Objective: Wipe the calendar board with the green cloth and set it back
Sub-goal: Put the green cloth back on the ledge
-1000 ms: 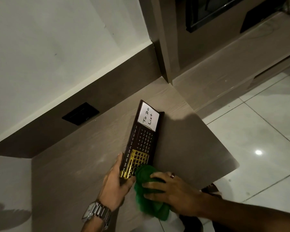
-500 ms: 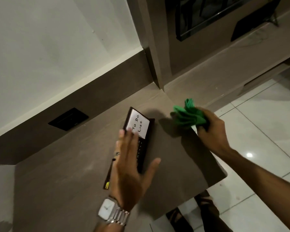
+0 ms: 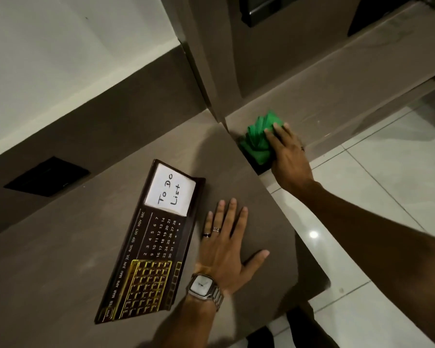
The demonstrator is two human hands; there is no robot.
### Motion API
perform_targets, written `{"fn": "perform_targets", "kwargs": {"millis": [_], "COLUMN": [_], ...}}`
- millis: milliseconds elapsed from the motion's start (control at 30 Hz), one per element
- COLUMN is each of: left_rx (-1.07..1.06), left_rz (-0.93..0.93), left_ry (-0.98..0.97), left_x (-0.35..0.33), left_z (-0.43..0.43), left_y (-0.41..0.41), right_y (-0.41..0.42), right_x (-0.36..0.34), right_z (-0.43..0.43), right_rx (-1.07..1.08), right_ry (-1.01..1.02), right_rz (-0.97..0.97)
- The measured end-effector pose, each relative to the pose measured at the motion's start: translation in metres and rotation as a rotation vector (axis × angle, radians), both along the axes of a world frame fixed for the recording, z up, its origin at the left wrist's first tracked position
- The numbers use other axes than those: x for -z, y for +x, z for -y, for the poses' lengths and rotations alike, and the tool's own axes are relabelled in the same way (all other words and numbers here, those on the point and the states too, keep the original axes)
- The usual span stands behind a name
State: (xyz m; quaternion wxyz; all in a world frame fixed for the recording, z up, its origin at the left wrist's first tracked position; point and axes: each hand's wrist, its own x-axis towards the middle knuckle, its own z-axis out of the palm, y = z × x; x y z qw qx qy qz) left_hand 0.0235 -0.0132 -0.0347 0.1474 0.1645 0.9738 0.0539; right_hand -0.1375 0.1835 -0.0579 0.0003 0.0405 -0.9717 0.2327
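The calendar board point(image 3: 156, 237) is a long dark panel with a white "To Do List" note at its far end, month names, dates and a gold grid. It lies flat on the brown desk point(image 3: 60, 259). My left hand point(image 3: 229, 249) hovers or rests flat just right of the board, fingers spread, holding nothing. My right hand point(image 3: 286, 154) reaches to the lower ledge point(image 3: 337, 106) beyond the desk corner and lies on the crumpled green cloth point(image 3: 258, 136), fingers over it.
A black wall socket point(image 3: 47, 175) sits in the brown back panel at the left. A vertical cabinet post point(image 3: 201, 71) rises behind the desk corner. White floor tiles point(image 3: 374, 197) lie to the right, and my feet point(image 3: 299, 325) show below the desk edge.
My right hand carried the green cloth from the board's near end away to the right ledge. My left hand let go of the board and moved to its right side.
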Motion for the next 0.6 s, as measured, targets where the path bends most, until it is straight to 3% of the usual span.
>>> {"fn": "perform_targets", "kwargs": {"millis": [100, 400, 600], "left_rx": [0.010, 0.010, 0.017], "left_rz": [-0.005, -0.018, -0.004], "left_ry": [-0.036, -0.015, 0.038], "left_x": [0.001, 0.001, -0.007], "left_z": [0.000, -0.001, 0.002], "left_y": [-0.003, -0.003, -0.003], "right_y": [-0.007, -0.009, 0.011], "right_x": [0.017, 0.021, -0.023], "right_z": [0.002, -0.006, 0.015], "right_rx": [-0.118, -0.224, -0.084], "right_ry": [0.136, 0.206, -0.111], "right_rz": [0.086, 0.043, -0.087]}}
